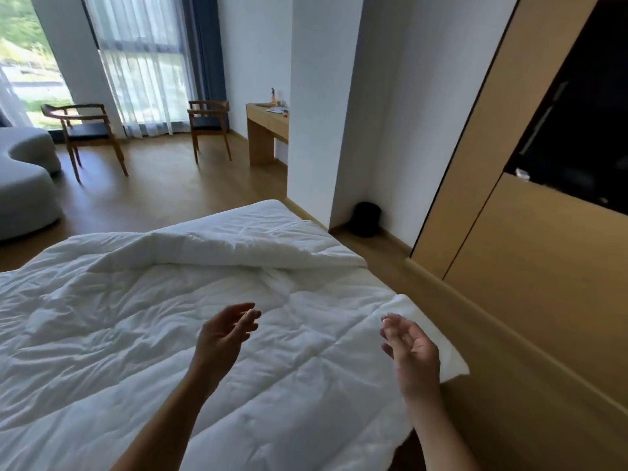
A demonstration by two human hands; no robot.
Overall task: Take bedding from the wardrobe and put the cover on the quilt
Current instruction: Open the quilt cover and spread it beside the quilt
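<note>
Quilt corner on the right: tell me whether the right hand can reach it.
Probably yes: the right hand hovers open just beside the quilt corner, with nothing lying between them.

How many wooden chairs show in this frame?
2. The left chair stands before the curtained window, near the grey sofa. The right chair stands beside the desk. Others may be hidden outside the frame.

A dark-seated wooden armchair (208,125) stands just left of the light wooden counter (261,141). A round black bin (366,219) sits to its right.
</note>
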